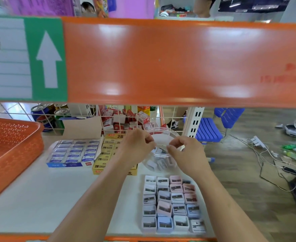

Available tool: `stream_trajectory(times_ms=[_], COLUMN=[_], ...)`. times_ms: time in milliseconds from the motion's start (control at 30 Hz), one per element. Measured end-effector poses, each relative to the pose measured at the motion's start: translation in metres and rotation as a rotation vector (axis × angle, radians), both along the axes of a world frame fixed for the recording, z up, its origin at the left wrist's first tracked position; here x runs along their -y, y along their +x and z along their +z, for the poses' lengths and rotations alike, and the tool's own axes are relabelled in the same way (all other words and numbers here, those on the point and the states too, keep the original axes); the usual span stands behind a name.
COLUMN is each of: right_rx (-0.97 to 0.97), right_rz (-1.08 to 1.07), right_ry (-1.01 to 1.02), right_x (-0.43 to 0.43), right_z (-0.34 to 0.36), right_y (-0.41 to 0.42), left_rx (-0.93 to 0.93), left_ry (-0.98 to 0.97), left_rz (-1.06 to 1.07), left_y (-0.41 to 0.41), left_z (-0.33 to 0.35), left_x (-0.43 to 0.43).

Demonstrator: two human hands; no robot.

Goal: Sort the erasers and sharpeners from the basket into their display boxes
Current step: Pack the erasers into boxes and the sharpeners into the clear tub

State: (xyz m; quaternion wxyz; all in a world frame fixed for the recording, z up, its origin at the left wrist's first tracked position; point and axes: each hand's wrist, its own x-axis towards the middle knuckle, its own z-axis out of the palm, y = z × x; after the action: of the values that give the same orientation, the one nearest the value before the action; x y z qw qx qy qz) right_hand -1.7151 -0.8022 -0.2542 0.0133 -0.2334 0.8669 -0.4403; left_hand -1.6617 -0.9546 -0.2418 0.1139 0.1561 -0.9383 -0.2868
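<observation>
I see a glossy orange shelf edge (161,63) and a smooth, matt white shelf (47,198). The perforated basket (12,151) looks plastic, the jar (161,165) clear plastic, the floor (239,172) wood-grained.

The basket (12,147) at the shelf's left edge was orange, dotted all over with small holes. The shelf (56,198) was white with an orange front lip. The beam (161,63) above it was glossy orange and carried a green sign (47,58) with a white arrow. The eraser box (73,152) was blue and white, and the carton (107,154) beside it was yellow with black "2B" print. The jar (161,165) was clear. The sharpeners (171,203) near the front edge were pastel pink, pale blue and white, each with a grey blade.
</observation>
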Motion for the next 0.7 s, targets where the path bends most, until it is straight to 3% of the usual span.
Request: stream_trajectory(times_ms=[267, 567, 700], right_rx=[-0.001, 0.162, 0.141], right_rz=[-0.112, 0.177, 0.204], right_ry=[-0.153, 0.300, 0.306], right_x=[-0.016, -0.032, -0.035], right_z=[-0.006, -0.021, -0.022], right_y=[0.000, 0.009, 0.010], left_rx=[-0.143, 0.152, 0.234], left_ry=[0.028, 0.187, 0.149], left_rz=[0.011, -0.236, -0.300], left_y=[0.018, 0.056, 0.066], left_z=[-0.003, -0.008, -0.012], left_x=[-0.001, -0.014, -0.021])
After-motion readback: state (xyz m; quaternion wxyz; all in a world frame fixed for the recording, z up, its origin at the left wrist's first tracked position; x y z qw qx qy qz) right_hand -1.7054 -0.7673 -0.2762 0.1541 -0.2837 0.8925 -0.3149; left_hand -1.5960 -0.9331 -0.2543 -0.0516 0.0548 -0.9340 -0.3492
